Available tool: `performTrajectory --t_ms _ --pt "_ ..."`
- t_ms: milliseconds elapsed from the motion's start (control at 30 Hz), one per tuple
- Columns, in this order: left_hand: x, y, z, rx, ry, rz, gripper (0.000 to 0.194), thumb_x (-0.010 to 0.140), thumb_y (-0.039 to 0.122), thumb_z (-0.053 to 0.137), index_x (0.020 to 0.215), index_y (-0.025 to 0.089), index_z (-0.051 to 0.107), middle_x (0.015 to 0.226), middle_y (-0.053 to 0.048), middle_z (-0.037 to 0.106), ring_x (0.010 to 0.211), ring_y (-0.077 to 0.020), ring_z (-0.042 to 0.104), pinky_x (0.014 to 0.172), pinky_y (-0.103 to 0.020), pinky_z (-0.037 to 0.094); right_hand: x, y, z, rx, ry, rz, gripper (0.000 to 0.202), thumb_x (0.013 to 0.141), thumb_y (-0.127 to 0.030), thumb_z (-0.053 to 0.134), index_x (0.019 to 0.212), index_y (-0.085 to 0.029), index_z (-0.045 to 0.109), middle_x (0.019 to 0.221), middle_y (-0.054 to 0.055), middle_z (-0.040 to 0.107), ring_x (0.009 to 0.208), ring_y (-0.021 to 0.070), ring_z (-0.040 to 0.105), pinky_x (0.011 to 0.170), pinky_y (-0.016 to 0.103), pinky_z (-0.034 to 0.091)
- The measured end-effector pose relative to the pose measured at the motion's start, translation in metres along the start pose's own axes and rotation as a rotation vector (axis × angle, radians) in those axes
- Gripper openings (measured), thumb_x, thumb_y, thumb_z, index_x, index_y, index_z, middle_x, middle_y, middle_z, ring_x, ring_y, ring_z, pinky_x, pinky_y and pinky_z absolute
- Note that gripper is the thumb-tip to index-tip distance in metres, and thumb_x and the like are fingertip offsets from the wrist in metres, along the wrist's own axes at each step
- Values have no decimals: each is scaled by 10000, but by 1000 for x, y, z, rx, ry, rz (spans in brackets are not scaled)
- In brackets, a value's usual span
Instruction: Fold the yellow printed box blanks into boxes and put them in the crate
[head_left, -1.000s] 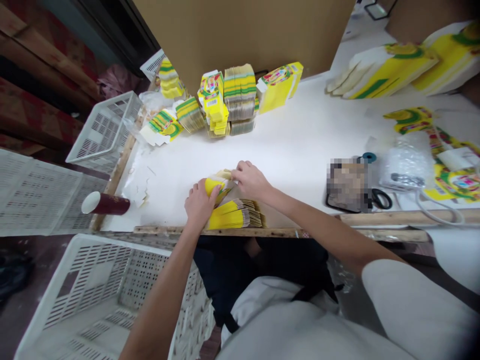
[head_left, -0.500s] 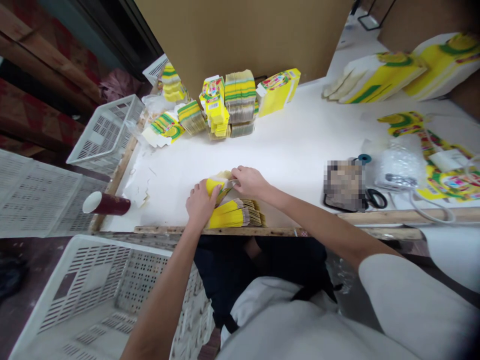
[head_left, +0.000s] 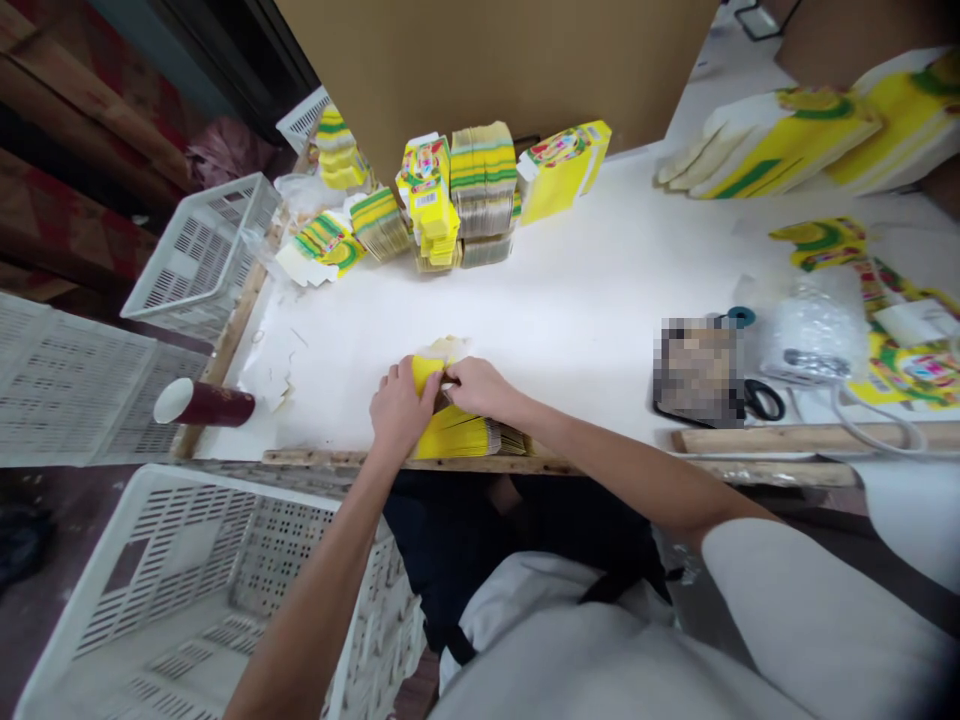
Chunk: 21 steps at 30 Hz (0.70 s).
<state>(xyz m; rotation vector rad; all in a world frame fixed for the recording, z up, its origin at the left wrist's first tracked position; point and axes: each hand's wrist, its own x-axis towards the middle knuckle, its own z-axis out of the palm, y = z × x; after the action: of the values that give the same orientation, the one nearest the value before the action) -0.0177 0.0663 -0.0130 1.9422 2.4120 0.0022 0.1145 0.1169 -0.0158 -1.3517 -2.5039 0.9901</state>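
My left hand (head_left: 400, 405) is wrapped round a small yellow carton piece (head_left: 427, 371) near the table's front edge. My right hand (head_left: 476, 388) is pinched at the right side of that piece, its fingertips close to my left thumb; what lies between them is too small to make out. Just below both hands, a fanned stack of flat yellow cartons (head_left: 457, 436) rests along the wooden edge, partly covered by my right hand. A pale scrap (head_left: 448, 347) lies just beyond my fingers.
Bundled yellow-green cartons (head_left: 482, 175) stand at the back against a cardboard sheet (head_left: 495, 60). A dark red cup (head_left: 217, 404) lies on the left edge. White crates (head_left: 202, 250) stand left and below. Scissors (head_left: 763, 400) and bubble wrap (head_left: 814, 325) are at right.
My right hand has moved left and slightly down, closer to my left hand, and covers more of the fanned stack. My left hand stays round the yellow piece. The view has shifted slightly.
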Motion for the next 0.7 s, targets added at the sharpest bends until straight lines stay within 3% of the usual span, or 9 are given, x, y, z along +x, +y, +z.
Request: performTrajectory --t_ms 133,333,567,633,700 --pt "0 1 -1 0 -12 -30 482 900 519 297 1227 189 428 1133 -129 586 1057 -289 555 794 -383 462 4 8 -5 -32 14 22 235 811 -291 524 862 -151 706 854 90 718 761 191 633 616 251 407" --pt "4 1 -3 -12 -62 -84 485 892 552 263 1196 229 459 1137 -118 592 1057 -298 561 779 -399 470 2 31 -19 -80 32 -31 315 817 -145 444 1004 -168 697 1004 91 707 905 209 617 753 286 413" --pt "9 0 -7 -26 -93 -92 477 881 565 289 1168 234 479 1120 -111 611 1045 -296 575 776 -395 473 -19 53 -44 -15 -296 -295 242 659 -146 667 856 -251 759 776 -41 745 687 108 633 640 177 427" --pt "7 1 -7 -19 -77 -88 480 887 555 284 1179 224 474 1126 -118 607 1061 -298 566 788 -398 468 -20 56 -44 -7 -259 -303 273 698 -134 634 915 -255 748 826 -41 744 720 103 632 666 176 427" --pt "5 3 -5 -9 -62 -81 483 892 547 282 1190 216 470 1129 -123 603 1068 -296 561 801 -397 462 -16 56 -39 -16 -124 -265 357 785 -121 535 1088 -233 685 955 1 722 803 119 622 722 204 425"
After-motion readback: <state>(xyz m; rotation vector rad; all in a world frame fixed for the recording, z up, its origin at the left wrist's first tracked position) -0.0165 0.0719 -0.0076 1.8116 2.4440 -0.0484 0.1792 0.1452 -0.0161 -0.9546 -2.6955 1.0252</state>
